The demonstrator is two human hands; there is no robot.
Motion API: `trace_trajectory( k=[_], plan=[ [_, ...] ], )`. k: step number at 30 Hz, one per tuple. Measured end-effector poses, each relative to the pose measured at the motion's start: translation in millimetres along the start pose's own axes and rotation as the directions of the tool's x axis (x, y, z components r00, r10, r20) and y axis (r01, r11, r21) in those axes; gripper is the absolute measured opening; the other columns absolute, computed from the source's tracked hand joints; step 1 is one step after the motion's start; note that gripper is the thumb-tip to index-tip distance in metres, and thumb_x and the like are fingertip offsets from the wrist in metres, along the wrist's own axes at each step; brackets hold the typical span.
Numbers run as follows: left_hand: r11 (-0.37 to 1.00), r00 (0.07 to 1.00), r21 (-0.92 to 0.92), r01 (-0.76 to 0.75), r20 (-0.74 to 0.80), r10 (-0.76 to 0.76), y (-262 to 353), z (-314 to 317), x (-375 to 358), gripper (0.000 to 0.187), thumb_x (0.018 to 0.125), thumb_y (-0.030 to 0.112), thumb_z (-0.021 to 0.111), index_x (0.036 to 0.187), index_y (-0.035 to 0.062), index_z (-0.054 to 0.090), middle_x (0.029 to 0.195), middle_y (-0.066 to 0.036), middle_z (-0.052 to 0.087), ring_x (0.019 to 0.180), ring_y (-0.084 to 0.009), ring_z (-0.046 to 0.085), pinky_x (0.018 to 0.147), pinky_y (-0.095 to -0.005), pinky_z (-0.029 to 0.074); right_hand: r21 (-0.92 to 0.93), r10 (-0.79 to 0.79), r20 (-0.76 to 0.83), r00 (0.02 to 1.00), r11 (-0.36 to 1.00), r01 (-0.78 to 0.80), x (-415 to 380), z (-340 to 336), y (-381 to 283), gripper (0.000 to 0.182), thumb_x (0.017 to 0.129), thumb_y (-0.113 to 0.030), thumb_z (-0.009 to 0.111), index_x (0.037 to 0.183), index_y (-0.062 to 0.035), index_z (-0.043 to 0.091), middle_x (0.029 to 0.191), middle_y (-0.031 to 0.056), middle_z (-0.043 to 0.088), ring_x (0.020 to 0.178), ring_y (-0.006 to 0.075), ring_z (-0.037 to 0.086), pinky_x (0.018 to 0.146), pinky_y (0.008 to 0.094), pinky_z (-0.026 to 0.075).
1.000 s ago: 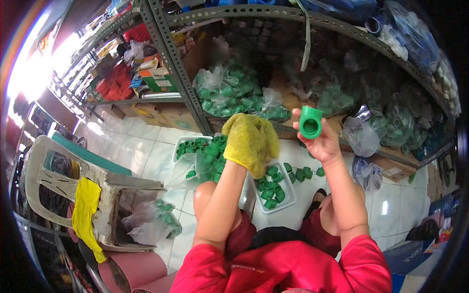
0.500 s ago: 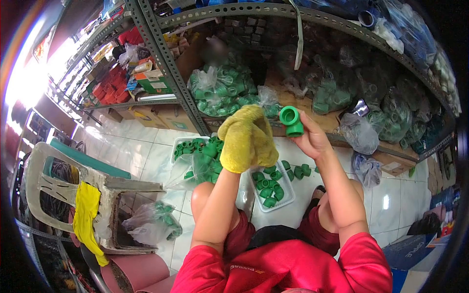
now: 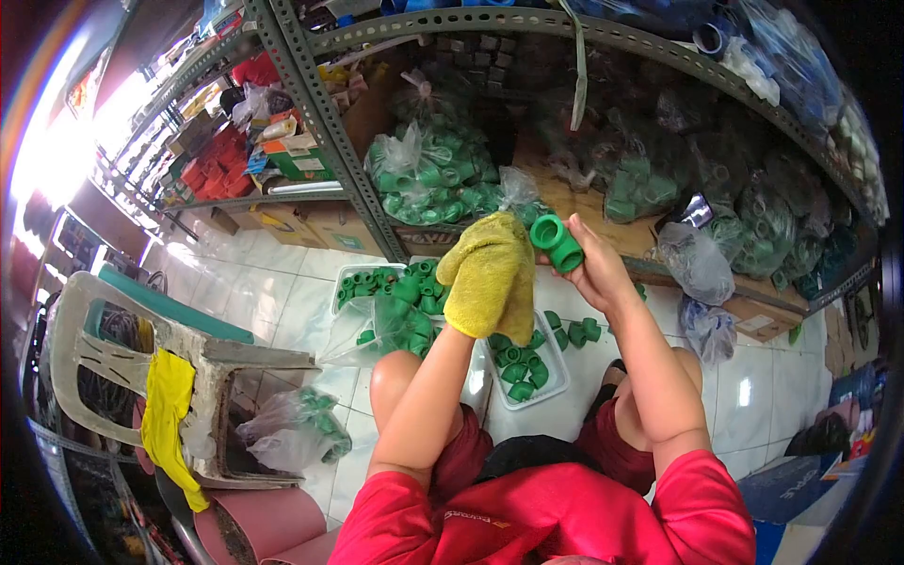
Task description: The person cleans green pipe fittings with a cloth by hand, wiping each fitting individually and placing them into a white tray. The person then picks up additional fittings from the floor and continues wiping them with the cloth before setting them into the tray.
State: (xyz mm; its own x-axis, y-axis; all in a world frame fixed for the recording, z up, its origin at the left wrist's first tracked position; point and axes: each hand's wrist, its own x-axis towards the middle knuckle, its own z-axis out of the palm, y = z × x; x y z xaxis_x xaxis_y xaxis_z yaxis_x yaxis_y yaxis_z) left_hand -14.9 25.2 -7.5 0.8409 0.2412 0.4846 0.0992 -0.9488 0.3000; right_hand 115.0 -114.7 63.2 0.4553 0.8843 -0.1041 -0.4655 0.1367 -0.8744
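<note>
My left hand (image 3: 482,282) is covered by a thick yellow cloth (image 3: 515,315), which wraps the fingers and hangs down beside the wrist. To its right, my right hand (image 3: 600,271) grips a green pipe elbow (image 3: 565,252) between thumb and fingers, one round opening turned up toward me. The cloth's edge comes right up to the elbow. Below the hands, a white plastic tub (image 3: 562,384) contains several green elbows (image 3: 515,373). Farther left, a second tub (image 3: 341,275) carries more green fittings, partly covered by a clear plastic bag (image 3: 353,334).
Loose green fittings (image 3: 584,330) lie on the tiled floor. Ahead, a metal shelf (image 3: 325,141) holds bagged green fittings (image 3: 433,174). A worn plastic chair (image 3: 235,353) with a yellow cloth stands left, beside a bag of fittings (image 3: 301,428). Blue boxes (image 3: 786,485) sit at right.
The right hand has turned the green elbow, so its lower end now points down to the right. The cloth-covered left hand has shifted slightly right and come closer to the elbow.
</note>
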Motion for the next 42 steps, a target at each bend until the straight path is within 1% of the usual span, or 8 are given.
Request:
trace_trajectory(
  k=[4, 9, 19, 28, 30, 39, 41, 42],
  plan=[
    [0.988, 0.993, 0.146, -0.054, 0.114, 0.037, 5.2, -8.8, 2.7, 0.047, 0.083, 0.022, 0.050, 0.126, 0.0070, 0.038, 0.123, -0.011, 0.045, 0.114, -0.0244, 0.040, 0.099, -0.0326, 0.029, 0.015, -0.035, -0.017, 0.999, 0.999, 0.035, -1.1, -4.6, -2.5, 0.039, 0.089, -0.030, 0.048, 0.118, -0.0044, 0.043, 0.099, 0.0049, 0.055, 0.088, 0.0123, 0.053, 0.073, 0.0249, 0.042],
    [0.582, 0.953, -0.756, 0.301, 0.262, -0.153, -23.2, 28.2, -10.2, 0.045, 0.085, 0.017, 0.048, 0.128, 0.0072, 0.036, 0.125, -0.011, 0.043, 0.118, -0.0227, 0.037, 0.100, -0.0310, 0.027, -0.424, -0.207, 0.101, 0.973, 0.876, 0.230, -8.5, 3.5, -3.4, 0.041, 0.084, -0.015, 0.055, 0.122, -0.0060, 0.042, 0.108, 0.0034, 0.050, 0.094, 0.0096, 0.049, 0.080, 0.0236, 0.041],
    [0.877, 0.999, -0.480, -0.001, -0.044, -0.023, -9.2, 25.6, -2.0, 0.035, 0.083, 0.015, 0.052, 0.117, 0.0072, 0.045, 0.108, -0.007, 0.053, 0.100, -0.0212, 0.051, 0.087, -0.0331, 0.041, -0.537, -0.356, 0.199, 0.913, 0.739, 0.405, -12.0, 14.8, -2.6, 0.044, 0.082, -0.012, 0.058, 0.123, -0.0070, 0.044, 0.125, 0.0059, 0.044, 0.114, 0.0148, 0.040, 0.095, 0.0270, 0.032],
    [-0.242, 0.969, -0.963, 0.123, 0.169, -0.180, 7.8, -8.3, 7.2, 0.038, 0.086, 0.029, 0.050, 0.117, 0.0079, 0.047, 0.109, -0.008, 0.054, 0.097, -0.0207, 0.053, 0.083, -0.0338, 0.045, -0.608, -0.199, 0.005, 0.980, 0.778, 0.161, -12.8, 16.7, -2.6, 0.055, 0.086, -0.049, 0.043, 0.111, -0.0010, 0.051, 0.115, 0.0159, 0.051, 0.103, 0.0188, 0.051, 0.084, 0.0284, 0.041],
    [0.998, 0.995, 0.050, -0.025, 0.100, 0.020, 10.7, -16.8, 6.1, 0.038, 0.084, 0.025, 0.052, 0.118, 0.0091, 0.047, 0.108, -0.007, 0.055, 0.099, -0.0205, 0.051, 0.087, -0.0329, 0.041, -0.565, 0.082, 0.005, 0.997, 0.822, -0.065, -7.8, -6.4, -12.9, 0.061, 0.085, -0.054, 0.040, 0.111, -0.0002, 0.050, 0.104, 0.0141, 0.055, 0.088, 0.0175, 0.054, 0.073, 0.0268, 0.044],
    [0.994, 0.982, -0.112, 0.002, 0.190, 0.020, 13.9, -27.7, 9.1, 0.025, 0.075, 0.015, 0.056, 0.100, 0.0094, 0.055, 0.101, -0.010, 0.056, 0.094, -0.0249, 0.052, 0.078, -0.0344, 0.042, -0.541, 0.064, 0.160, 0.985, 0.841, 0.033, -10.9, 3.4, 15.1, 0.027, 0.086, -0.021, 0.052, 0.106, -0.0024, 0.046, 0.103, 0.0144, 0.055, 0.089, 0.0213, 0.058, 0.071, 0.0283, 0.048],
    [0.975, 0.986, -0.220, 0.018, -0.159, -0.054, -0.3, 51.1, -11.0, 0.022, 0.074, 0.017, 0.056, 0.095, 0.0086, 0.055, 0.097, -0.011, 0.056, 0.089, -0.0271, 0.053, 0.073, -0.0356, 0.043, -0.843, -0.542, 0.390, 0.744, 0.114, 0.526, -3.5, -1.0, 35.8, 0.033, 0.077, -0.002, 0.056, 0.108, -0.0048, 0.043, 0.120, 0.0160, 0.045, 0.111, 0.0274, 0.046, 0.086, 0.0337, 0.042],
    [0.982, 0.990, -0.158, 0.104, 0.110, -0.087, 4.7, 28.2, -2.5, 0.025, 0.081, 0.020, 0.051, 0.103, 0.0089, 0.052, 0.102, -0.008, 0.055, 0.093, -0.0227, 0.052, 0.076, -0.0336, 0.044, -0.834, -0.500, 0.369, 0.784, 0.193, 0.516, -6.7, 2.6, 32.9, 0.040, 0.072, 0.001, 0.059, 0.109, -0.0069, 0.044, 0.128, 0.0161, 0.038, 0.118, 0.0309, 0.038, 0.094, 0.0364, 0.035]
  ],
)
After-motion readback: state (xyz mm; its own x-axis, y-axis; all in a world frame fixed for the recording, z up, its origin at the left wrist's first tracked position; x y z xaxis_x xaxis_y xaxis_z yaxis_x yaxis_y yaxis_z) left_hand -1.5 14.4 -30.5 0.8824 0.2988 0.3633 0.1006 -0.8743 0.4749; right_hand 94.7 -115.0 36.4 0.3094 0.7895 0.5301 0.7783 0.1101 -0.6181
